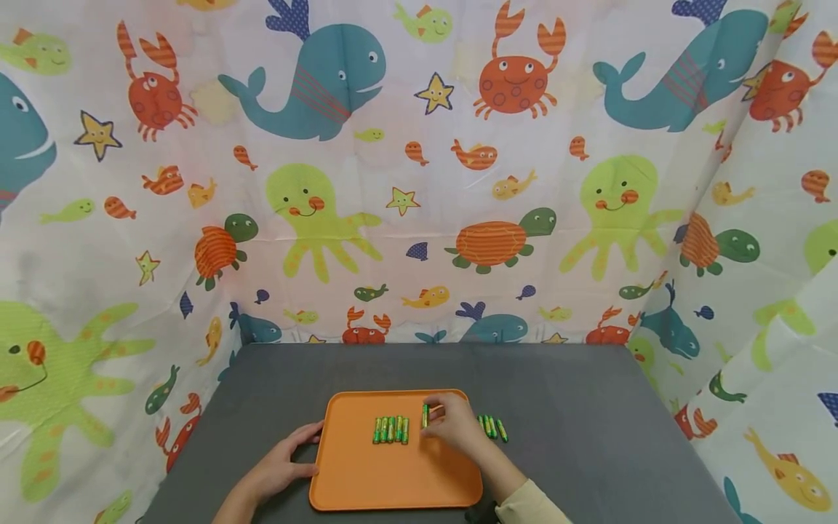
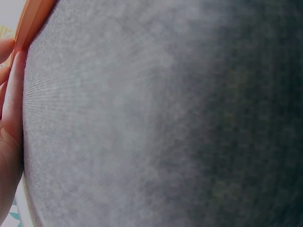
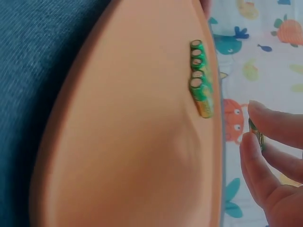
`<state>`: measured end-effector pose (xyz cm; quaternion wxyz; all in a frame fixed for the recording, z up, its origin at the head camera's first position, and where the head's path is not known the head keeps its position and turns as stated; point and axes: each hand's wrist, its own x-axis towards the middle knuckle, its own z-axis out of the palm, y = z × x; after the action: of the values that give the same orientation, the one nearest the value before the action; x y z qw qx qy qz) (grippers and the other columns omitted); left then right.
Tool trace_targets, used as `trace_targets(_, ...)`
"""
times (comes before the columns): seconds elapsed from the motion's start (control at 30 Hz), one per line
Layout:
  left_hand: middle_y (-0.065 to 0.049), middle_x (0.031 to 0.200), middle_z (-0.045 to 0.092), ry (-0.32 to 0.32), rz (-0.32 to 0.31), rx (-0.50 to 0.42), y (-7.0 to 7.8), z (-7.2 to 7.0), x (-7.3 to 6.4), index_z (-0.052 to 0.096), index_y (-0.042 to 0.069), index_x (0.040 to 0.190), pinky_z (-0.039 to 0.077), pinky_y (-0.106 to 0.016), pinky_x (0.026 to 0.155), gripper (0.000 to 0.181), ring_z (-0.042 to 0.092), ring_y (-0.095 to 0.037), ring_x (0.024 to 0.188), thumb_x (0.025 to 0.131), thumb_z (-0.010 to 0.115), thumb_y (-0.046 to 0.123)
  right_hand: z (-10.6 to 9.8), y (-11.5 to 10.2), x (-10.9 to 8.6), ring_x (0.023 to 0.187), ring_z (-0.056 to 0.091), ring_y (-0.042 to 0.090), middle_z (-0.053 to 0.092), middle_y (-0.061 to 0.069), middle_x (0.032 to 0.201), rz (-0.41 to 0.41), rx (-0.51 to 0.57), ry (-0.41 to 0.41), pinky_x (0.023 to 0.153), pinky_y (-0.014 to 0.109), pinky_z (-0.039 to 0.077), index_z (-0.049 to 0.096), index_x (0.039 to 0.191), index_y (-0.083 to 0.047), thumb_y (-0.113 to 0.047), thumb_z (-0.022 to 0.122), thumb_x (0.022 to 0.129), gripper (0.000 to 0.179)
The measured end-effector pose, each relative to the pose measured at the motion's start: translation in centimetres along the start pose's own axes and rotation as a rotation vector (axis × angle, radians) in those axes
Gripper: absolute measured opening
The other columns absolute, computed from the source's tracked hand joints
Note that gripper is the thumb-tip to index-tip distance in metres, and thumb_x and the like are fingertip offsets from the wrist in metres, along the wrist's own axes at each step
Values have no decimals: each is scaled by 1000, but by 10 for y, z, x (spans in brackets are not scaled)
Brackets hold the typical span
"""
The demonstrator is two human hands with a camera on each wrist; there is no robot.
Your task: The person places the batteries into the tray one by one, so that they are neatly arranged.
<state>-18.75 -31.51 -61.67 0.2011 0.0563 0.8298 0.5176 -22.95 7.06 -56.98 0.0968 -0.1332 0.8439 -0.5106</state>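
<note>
My right hand (image 1: 453, 425) pinches a green and yellow battery (image 1: 425, 415) upright between thumb and fingers, over the right part of the orange tray (image 1: 366, 480). In the right wrist view, the fingers partly cover this battery (image 3: 256, 135). Several matching batteries (image 1: 391, 429) lie side by side in a row on the tray, left of that hand. The left hand (image 1: 283, 463) rests against the tray's left edge, its fingers and thumb touching the rim. The left wrist view catches only part of that hand (image 2: 12, 109) beside the tray rim (image 2: 33, 21).
Several more batteries (image 1: 491, 428) lie on the dark grey table (image 1: 589, 422), just right of the tray and partly behind the right hand. A curtain (image 1: 419, 182) printed with sea animals hangs around the back and sides of the table.
</note>
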Motion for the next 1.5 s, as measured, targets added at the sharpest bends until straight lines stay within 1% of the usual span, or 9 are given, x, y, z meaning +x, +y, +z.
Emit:
trace_targets(0.23,-18,161,33,-4,22,5,-4,0,2,35,15,159,27,-68,109,85,39,-38,140,87,78,25,16,12,12,94,64,24,68,12,107,40,-45,-25,73,38,55,65,126,1,-1,86,75,55)
trace_targets(0.37,-18,161,33,-6,32,5,-3,0,2,35,15,159,26,-67,109,85,38,-38,140,86,78,25,26,15,14,88,59,20,65,9,101,52,-80,-44,71,38,52,65,126,0,-2,87,74,57)
trace_targets(0.5,-19,161,32,-4,27,4,-3,-1,1,35,15,158,25,-69,110,84,37,-39,141,87,78,25,34,16,16,84,55,17,63,5,96,54,-134,-42,70,36,50,65,127,0,-4,88,75,58)
trace_targets(0.77,-17,161,34,5,14,2,-5,0,1,35,17,158,25,-69,110,84,37,-38,141,87,78,26,40,12,15,90,57,19,63,6,106,59,-115,-48,74,37,51,63,131,-1,-2,87,74,62)
trace_targets(0.97,-18,161,33,2,32,-5,-3,0,0,35,15,159,24,-71,110,84,37,-39,141,87,78,26,40,10,12,94,59,23,63,9,110,47,-108,-38,74,39,52,63,131,-2,-1,87,74,61)
trace_targets(1.1,-18,160,34,4,30,2,-1,0,-2,35,15,158,24,-71,109,84,36,-39,141,87,78,26,36,12,12,89,58,20,64,10,110,37,-89,-24,70,37,51,63,131,-2,3,84,75,60)
trace_targets(1.27,-18,160,34,4,34,-3,-1,-1,-2,35,15,158,23,-71,110,85,36,-40,142,86,78,24,23,10,9,92,61,26,63,17,117,26,-40,-7,67,35,52,61,133,0,7,82,76,61)
trace_targets(1.37,-18,160,34,3,42,-2,-2,-1,-1,36,15,158,23,-70,110,85,36,-39,142,86,79,23,10,10,6,97,63,30,62,19,122,-6,-55,29,68,32,54,61,133,-1,4,83,77,60)
trace_targets(1.5,-18,160,34,0,44,0,-3,-2,-1,36,15,158,24,-70,109,84,37,-39,141,86,79,24,-10,13,0,97,64,30,64,16,121,-58,-104,102,68,30,54,65,129,-6,-2,84,78,55)
